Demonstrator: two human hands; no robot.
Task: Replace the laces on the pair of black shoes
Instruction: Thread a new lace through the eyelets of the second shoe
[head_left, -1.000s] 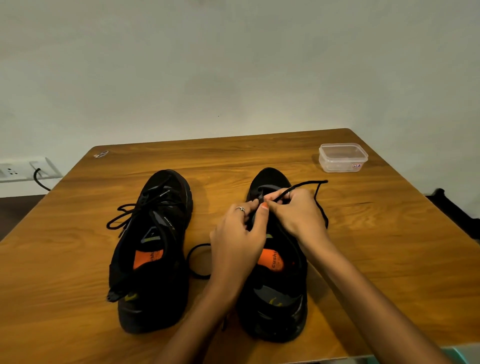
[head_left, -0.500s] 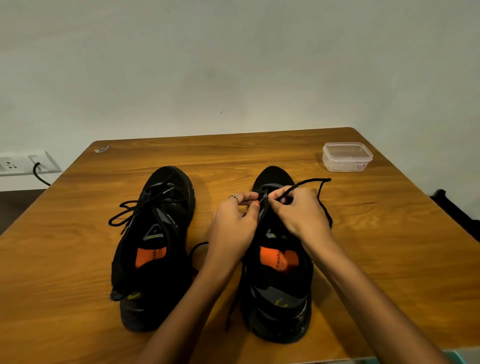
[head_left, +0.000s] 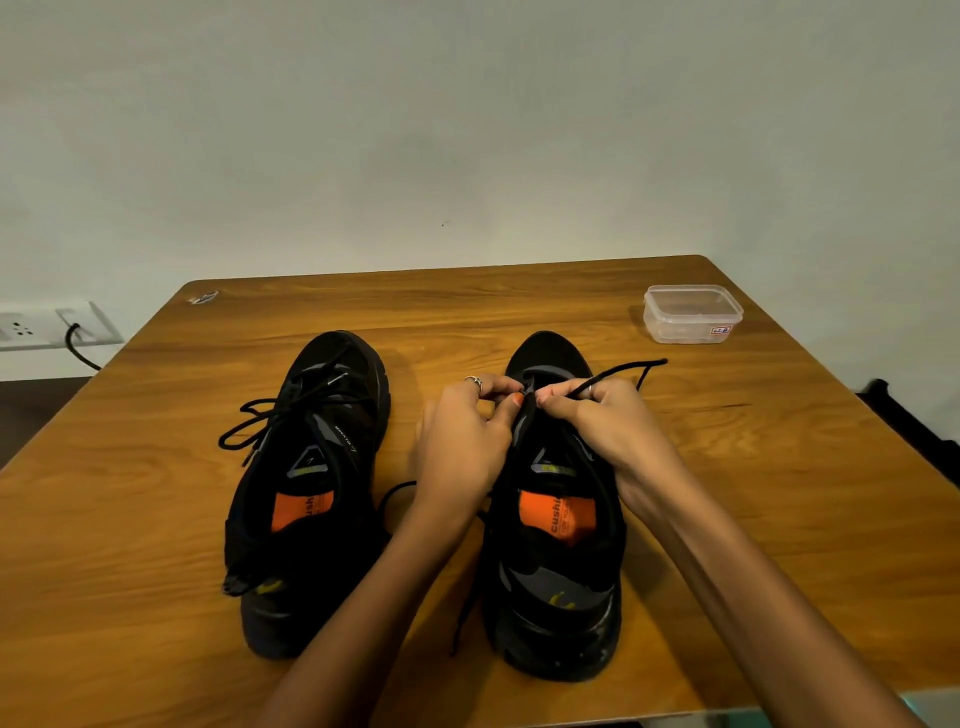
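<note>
- Far left, off the table (head_left: 156, 519), I can see a wall socket (head_left: 31, 330) with a black cable (head_left: 78, 345) plugged in.
- Near the table's back left corner there's a small scrap (head_left: 203, 297); too tiny for me to tell what it is.
- Left shoe (head_left: 306, 493) sits toe away from me, orange insole showing. Its lace (head_left: 260, 421) is threaded near the toe and the loose ends spill off to the left onto the wood.
- Left hand (head_left: 462, 441) is between the shoes, ring on one finger, thumb and fingers curled and pinching at the top of the right shoe's tongue, near the toe end. Can't tell if it's got lace or just fabric in there.
- Right shoe (head_left: 558, 519) is parallel to the left one, close beside it, also toe away, orange insole visible.
- Right hand (head_left: 597, 421) is over that shoe's front, fingertips nearly meeting the left hand's, and it's pinching the black lace (head_left: 623, 370), which runs up and right from the fingers, then bends back down behind the hand.
- Another bit of lace (head_left: 400, 491) loops on the wood between the shoes, and a strand hangs by the right shoe's heel.
- Back right, well apart from everything: a clear plastic box (head_left: 692, 313), lid on, small sticker on the front.
</note>
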